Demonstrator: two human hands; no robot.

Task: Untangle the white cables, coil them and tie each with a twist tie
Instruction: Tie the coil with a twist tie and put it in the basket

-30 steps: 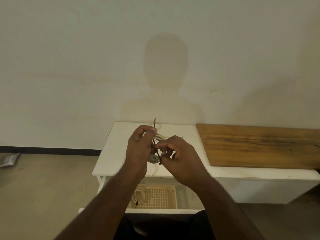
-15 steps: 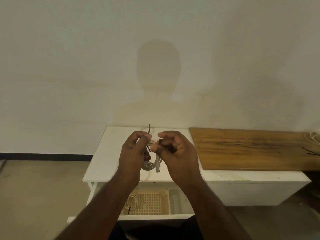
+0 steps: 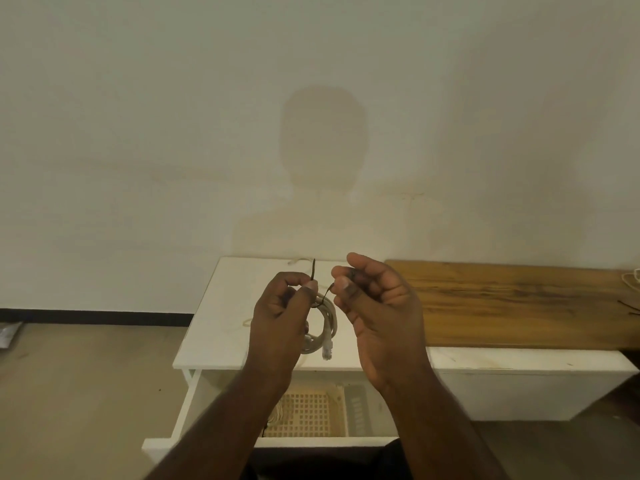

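A coiled white cable (image 3: 328, 323) with a clear plug at its lower end hangs between my hands above the white table (image 3: 221, 306). A dark twist tie (image 3: 322, 295) is wrapped round the coil's top. My left hand (image 3: 282, 320) pinches one end of the tie, which sticks straight up, and holds the coil. My right hand (image 3: 374, 306) pinches the other end between thumb and forefinger. Part of the coil is hidden behind my left hand.
A wooden board (image 3: 512, 303) lies on the table to the right, with another white cable (image 3: 632, 277) and a dark tie (image 3: 629, 304) at its far right edge. Below, an open drawer (image 3: 194, 407) holds a beige perforated basket (image 3: 311, 414) with a coiled cable inside.
My hands have drawn apart, stretching the tie's two ends outward. The right hand rose and turned its palm towards me; the coil now hangs in plain sight.
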